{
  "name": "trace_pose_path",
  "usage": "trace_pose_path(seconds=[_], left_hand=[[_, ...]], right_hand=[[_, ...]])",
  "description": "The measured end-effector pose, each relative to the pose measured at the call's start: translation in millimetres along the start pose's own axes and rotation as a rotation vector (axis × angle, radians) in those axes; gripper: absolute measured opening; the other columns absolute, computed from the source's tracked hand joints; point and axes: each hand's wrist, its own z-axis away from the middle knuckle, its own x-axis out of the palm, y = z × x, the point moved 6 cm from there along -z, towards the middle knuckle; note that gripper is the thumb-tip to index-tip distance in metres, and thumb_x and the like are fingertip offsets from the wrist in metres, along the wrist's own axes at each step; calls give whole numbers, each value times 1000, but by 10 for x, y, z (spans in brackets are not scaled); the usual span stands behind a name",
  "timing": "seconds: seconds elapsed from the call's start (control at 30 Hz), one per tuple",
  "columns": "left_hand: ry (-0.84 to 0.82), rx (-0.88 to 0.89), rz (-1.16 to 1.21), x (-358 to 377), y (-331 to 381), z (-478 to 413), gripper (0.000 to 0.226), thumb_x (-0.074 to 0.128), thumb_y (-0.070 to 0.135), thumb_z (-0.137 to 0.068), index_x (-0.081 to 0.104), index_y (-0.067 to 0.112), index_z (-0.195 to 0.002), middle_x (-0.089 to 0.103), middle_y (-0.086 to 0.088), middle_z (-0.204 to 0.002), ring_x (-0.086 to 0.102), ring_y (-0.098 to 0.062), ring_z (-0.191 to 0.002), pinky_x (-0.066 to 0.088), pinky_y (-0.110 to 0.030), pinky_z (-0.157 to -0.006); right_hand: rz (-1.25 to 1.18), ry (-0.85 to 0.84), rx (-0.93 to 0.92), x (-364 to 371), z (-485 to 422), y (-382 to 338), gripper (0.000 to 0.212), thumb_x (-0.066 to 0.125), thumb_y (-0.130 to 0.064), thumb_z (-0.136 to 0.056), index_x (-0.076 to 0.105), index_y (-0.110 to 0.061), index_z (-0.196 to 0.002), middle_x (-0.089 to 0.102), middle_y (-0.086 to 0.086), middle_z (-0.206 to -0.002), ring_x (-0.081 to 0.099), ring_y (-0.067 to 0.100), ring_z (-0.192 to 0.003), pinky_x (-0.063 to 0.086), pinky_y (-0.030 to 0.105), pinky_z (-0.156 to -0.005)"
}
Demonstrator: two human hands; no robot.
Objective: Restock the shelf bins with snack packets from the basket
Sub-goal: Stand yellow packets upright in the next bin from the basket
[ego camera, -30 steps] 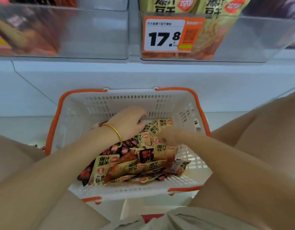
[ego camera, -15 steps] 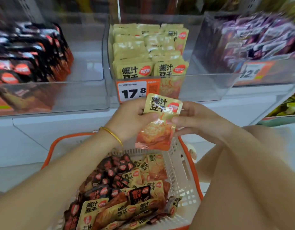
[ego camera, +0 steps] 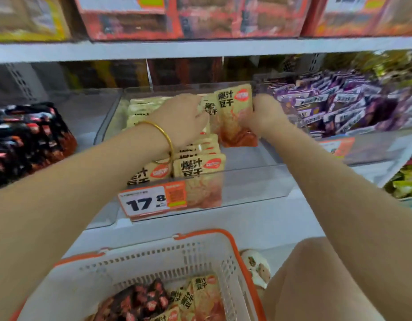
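While both arms are stretched over the white basket with its orange rim, a small stack of yellow packets is held upright between the two hands inside the clear middle bin. The left hand, marked by a gold bangle at the wrist, is closed on the left edge of the stack; the right hand is closed on its right edge. The stack is placed at the back right of the bin, above a bare stretch of the bin floor. To its left, rows of matching packets are stood on end, and the nearest row is partly covered by the left forearm. A price tag reading 17.8 is fixed to the bin's front wall. A bin of black and red packets is seen on the left, and purple packets are piled in the bin on the right. Red boxes are lined along the shelf above, though they are blurred. More yellow and dark packets are left in the basket below, and a bare knee is seen beside it.

Half a second earlier, a single yellow packet was held in front of the price tag, outside the bin; it has since been carried over the front wall and into the bin, and the hands are now reached further in. The view has also been raised, so less of the basket is shown.
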Motion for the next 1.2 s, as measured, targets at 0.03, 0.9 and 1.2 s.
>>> trace_pose_path(seconds=[0.03, 0.9, 1.2], left_hand=[[-54, -3, -45, 76, -23, -75, 44, 34, 29, -101, 42, 2, -135, 41, -19, -141, 39, -30, -129, 30, -35, -104], [97, 182, 263, -96, -104, 349, 43, 41, 40, -98, 46, 22, -136, 45, 8, -141, 35, 2, -125, 23, -6, -95], [-328, 65, 530, 1010, -706, 2156, 30, 51, 48, -84, 56, 49, -114, 54, 23, -128, 48, 4, -121, 40, -25, -104]], right_hand=[[-21, -52, 37, 156, -141, 27, 32, 63, -18, -87, 61, -2, -115, 62, 17, -118, 58, 33, -111, 47, 37, -86], [-150, -46, -62, -51, 95, -255, 15, 67, -13, -85, 52, -15, -84, 67, 11, -91, 65, 25, -80, 57, 41, -73], [62, -914, -363, 1239, 2189, -485, 11, 59, -14, -90, 63, -8, -98, 58, 1, -84, 53, 16, -70, 41, 12, -49]])
